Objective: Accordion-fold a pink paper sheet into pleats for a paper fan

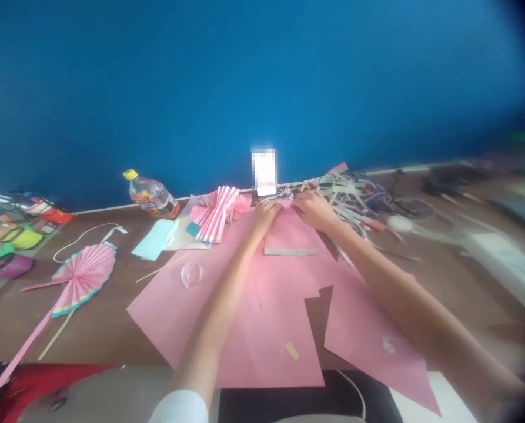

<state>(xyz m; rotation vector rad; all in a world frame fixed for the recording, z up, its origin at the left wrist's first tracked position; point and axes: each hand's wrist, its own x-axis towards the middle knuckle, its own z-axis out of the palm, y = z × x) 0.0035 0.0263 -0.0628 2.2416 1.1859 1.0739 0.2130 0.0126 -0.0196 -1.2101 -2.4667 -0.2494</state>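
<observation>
Large pink paper sheets (284, 329) lie across the brown table. Both arms reach over them to a smaller pink piece with a pale strip (291, 251) along its near edge. My left hand (266, 216) rests at that piece's far left corner, fingers bent down. At the far right corner is my right hand (311, 207), fingers also bent over the paper. Blur hides whether either one pinches the edge. Just left of my left hand sits a pleated pink paper fan (218, 216). A curled white strip (192, 274) lies on the big sheet.
A bottle with a yellow cap (154, 197) leans at the back left, near light blue paper (154, 239). A round pink fan (83, 273) lies at left. Tangled paper strips (354, 197) and a white power strip (509, 264) are at right. The blue wall (262, 88) stands behind.
</observation>
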